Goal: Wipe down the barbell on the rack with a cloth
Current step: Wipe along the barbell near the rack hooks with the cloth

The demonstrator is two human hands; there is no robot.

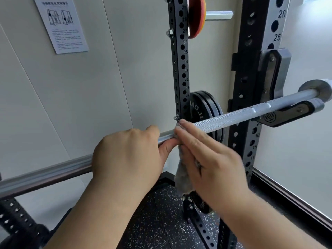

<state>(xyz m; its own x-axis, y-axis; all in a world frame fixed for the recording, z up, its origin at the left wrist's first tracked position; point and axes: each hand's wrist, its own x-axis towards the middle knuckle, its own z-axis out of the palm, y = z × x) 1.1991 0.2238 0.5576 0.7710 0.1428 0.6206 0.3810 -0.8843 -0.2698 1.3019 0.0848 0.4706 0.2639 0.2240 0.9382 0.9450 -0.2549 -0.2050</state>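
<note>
Bright, even light, strongest at the right edge of the frame; shadows soft. Edges bow from the wide angle. The right hand point(212, 159) is motion-blurred; highlights streak the barbell point(233, 117).

Barbell point(224, 121): bare bright metal. The left stretch is smooth and glossy, the right stretch has a rough diamond knurl. Cloth point(180, 177): grey, fuzzy, matt. Rack upright point(179, 69): matt black coated metal. Weight plates point(203, 106): black, slight sheen. Floor point(158, 212): matt, speckled, grainy, looks like rubber. Wall sheet point(61, 24): looks like paper.
</note>
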